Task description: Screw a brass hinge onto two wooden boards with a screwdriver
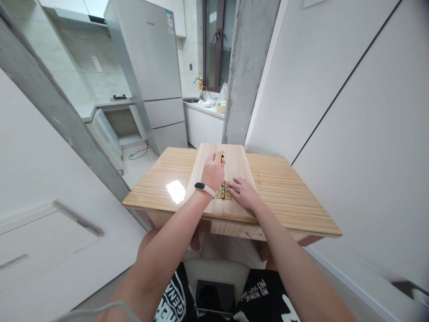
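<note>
Two pale wooden boards (239, 163) lie side by side on a wooden table (288, 197), joined by a brass hinge (224, 191). My left hand (213, 170) is closed in a fist around a tool with a yellow and black end (222, 158), which pokes out above the knuckles over the boards. A white band with a black face sits on that wrist. My right hand (244, 192) rests on the right board just right of the hinge, its fingers stretched out flat and touching the hinge's edge.
A concrete pillar (246, 71) and a white wall panel stand right behind the table. To the left, a kitchen holds a tall grey fridge (152, 76), a counter with a sink and tap (201, 96), and a window. White floor lies to the left.
</note>
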The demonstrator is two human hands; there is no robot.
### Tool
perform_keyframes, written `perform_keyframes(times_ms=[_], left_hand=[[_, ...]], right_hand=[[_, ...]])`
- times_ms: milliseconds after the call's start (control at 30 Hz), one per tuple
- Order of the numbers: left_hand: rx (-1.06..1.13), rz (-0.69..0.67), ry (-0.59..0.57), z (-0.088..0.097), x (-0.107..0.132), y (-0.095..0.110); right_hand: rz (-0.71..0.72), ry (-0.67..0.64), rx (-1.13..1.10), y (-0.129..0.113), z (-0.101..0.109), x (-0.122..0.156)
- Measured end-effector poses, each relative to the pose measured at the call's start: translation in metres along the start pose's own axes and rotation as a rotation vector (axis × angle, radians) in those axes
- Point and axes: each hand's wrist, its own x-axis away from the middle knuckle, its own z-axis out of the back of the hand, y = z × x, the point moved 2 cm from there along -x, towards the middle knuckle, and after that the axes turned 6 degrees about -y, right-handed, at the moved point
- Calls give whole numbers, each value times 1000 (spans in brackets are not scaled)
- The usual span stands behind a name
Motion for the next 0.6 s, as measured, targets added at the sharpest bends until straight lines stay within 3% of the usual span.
perform_keyframes(times_ms=[267, 600], left_hand=[[-7, -43, -15, 2, 0, 2], [-15, 15, -5, 2, -1, 0]], right_hand=[[7, -7, 12, 0, 0, -1], [0, -2, 11, 0, 0, 1]])
